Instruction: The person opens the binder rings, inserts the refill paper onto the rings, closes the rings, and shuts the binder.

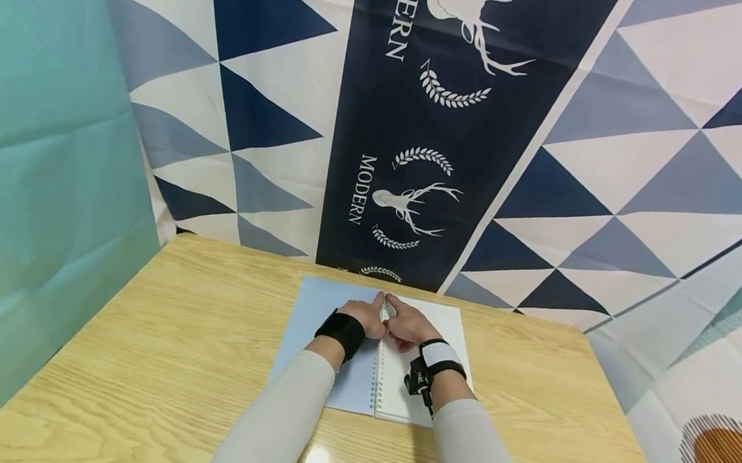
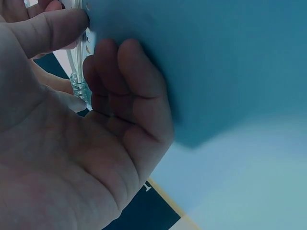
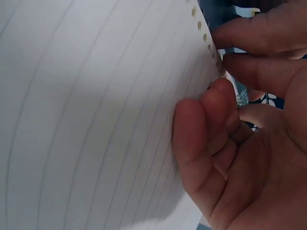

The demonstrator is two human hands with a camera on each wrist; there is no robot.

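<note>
An open ring-bound notebook lies on the table, its blue cover [image 1: 315, 313] to the left and its white lined pages [image 1: 451, 328] to the right. Clear plastic rings [image 2: 79, 88] run down the middle. At the far end of this binding, my left hand [image 1: 363, 317] pinches the rings, its thumb against them and the other fingers curled over the blue cover. My right hand [image 1: 411, 324] grips the binding from the page side, beside the left. Punched holes [image 3: 199, 26] line the page edge in the right wrist view. Both hands hide the rings' top end.
The wooden table [image 1: 166, 353] extends to both sides of the notebook. Behind its far edge hangs a patterned cloth [image 1: 277, 105] with triangles and a dark deer panel. A teal curtain [image 1: 52, 134] borders the left side.
</note>
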